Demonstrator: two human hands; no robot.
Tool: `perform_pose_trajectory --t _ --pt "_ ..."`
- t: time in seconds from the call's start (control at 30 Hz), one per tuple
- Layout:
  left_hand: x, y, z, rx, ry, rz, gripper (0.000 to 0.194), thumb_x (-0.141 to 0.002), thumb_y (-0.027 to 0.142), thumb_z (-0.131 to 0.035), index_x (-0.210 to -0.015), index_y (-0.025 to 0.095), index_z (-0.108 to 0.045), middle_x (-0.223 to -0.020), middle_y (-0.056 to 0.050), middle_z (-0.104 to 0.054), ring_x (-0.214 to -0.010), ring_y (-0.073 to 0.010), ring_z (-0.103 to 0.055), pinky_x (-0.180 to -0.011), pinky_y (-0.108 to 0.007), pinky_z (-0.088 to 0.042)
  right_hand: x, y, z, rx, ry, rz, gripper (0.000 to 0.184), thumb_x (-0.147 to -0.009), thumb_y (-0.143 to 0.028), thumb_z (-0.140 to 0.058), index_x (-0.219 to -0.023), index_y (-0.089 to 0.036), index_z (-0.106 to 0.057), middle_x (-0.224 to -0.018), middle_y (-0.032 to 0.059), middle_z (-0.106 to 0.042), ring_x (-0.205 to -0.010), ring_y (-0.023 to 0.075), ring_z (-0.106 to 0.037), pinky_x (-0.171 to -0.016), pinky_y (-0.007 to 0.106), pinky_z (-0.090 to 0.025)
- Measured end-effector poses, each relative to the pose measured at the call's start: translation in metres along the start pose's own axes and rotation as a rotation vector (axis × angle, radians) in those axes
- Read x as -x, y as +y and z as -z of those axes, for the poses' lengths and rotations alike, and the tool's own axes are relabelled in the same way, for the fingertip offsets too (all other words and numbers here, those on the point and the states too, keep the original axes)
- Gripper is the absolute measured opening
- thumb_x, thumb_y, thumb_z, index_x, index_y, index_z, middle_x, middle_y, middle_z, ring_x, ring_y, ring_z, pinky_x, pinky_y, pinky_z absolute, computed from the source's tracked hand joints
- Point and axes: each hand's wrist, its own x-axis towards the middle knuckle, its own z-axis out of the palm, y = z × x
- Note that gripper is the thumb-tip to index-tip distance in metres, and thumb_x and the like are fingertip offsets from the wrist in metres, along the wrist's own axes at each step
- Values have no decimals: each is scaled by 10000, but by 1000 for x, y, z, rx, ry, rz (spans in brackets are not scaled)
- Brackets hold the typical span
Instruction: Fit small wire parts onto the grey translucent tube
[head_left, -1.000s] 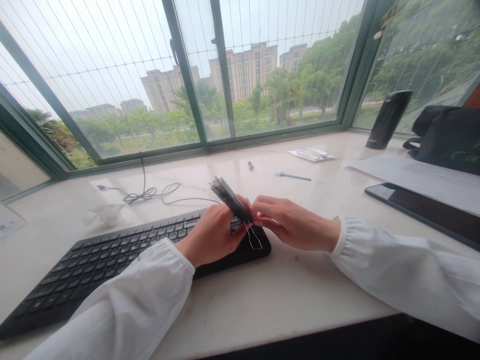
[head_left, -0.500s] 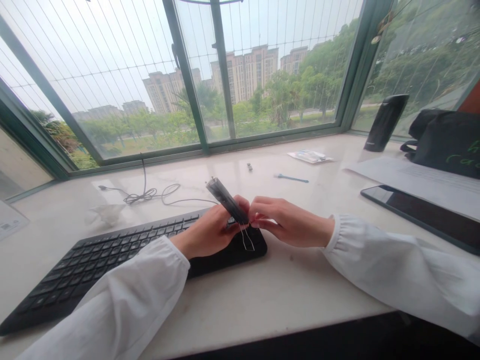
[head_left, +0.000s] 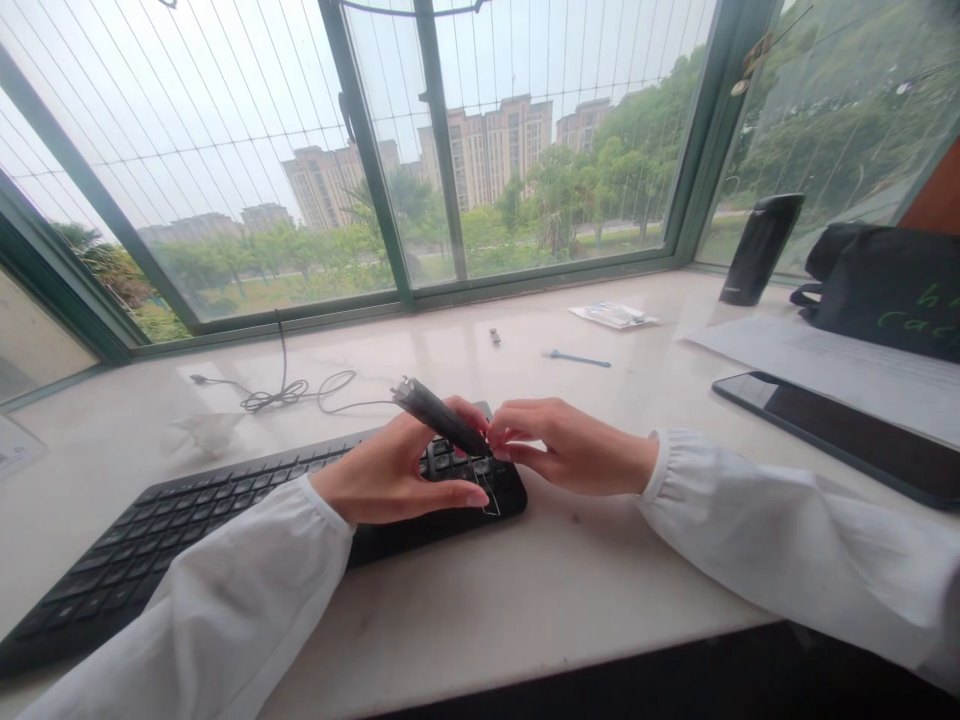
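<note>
My left hand is closed around a slim dark tool with thin wire loops at its lower end, held slanted above the right end of a black keyboard. My right hand pinches the tool's lower end with its fingertips, right beside my left hand. The wire loops hang just over the keys. Both arms wear white sleeves.
A thin cable lies coiled behind the keyboard. Crumpled tissue sits at the left. A blue pen, a small packet, a tablet, papers, a black bottle and a black bag are at the right. Windows stand behind.
The tool has tilted lower and moved slightly left. My left fingers have spread more beneath it, and the wire end has come down close to the keys.
</note>
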Motion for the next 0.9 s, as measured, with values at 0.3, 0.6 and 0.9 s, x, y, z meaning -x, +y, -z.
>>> perform_pose_trajectory --t 0.3,0.6,0.9 --pt "-5 -10 -11 1 138 -13 168 -881 298 -663 -989 178 -615 -881 11 -655 -818 -110 -613 -758 -206 -480 1 -5 2 -43 19 -9 83 -890 -112 -570 -874 -169 -627 -880 33 -695 -796 139 -627 -752 256 -473" --pt "-7 -6 -11 -121 194 -80 146 -880 328 -664 -906 185 -651 -873 14 -681 -798 -118 -636 -748 -213 -466 3 -15 12 -9 -76 7 217 -879 -334 -649 -1013 -168 -608 -1022 80 -693 -934 196 -642 -841 313 -470" --pt "-9 -5 -12 -233 241 -8 259 -891 440 -622 -913 184 -581 -933 -25 -650 -766 -145 -620 -706 -251 -474 0 -18 9 68 -46 -63 186 -872 -354 -654 -910 -178 -608 -809 20 -657 -692 139 -580 -650 261 -441"
